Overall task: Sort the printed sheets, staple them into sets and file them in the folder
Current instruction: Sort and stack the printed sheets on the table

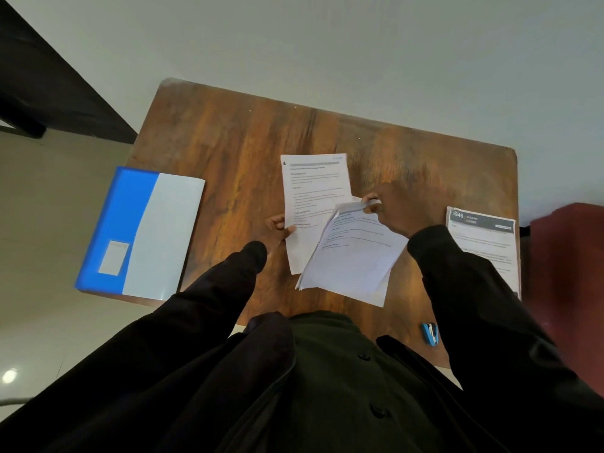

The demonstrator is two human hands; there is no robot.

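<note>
one folder (140,230), one stapler (429,334), three batches of sheets (315,191).

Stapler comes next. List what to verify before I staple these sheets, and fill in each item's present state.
1. Left hand grips the single sheet by its left edge: ok.
2. Right hand pinches the bundle at its top edge: ok.
3. Sheets squared together: not ok; the bundle lies askew over the single sheet, its edges fanned.
4. Stapler free and near: ok; it lies untouched by the right sleeve.
5. A hand free to take it: not ok; both hold paper.
6. Pages belong to one set: cannot tell; the print is blurred.
</note>
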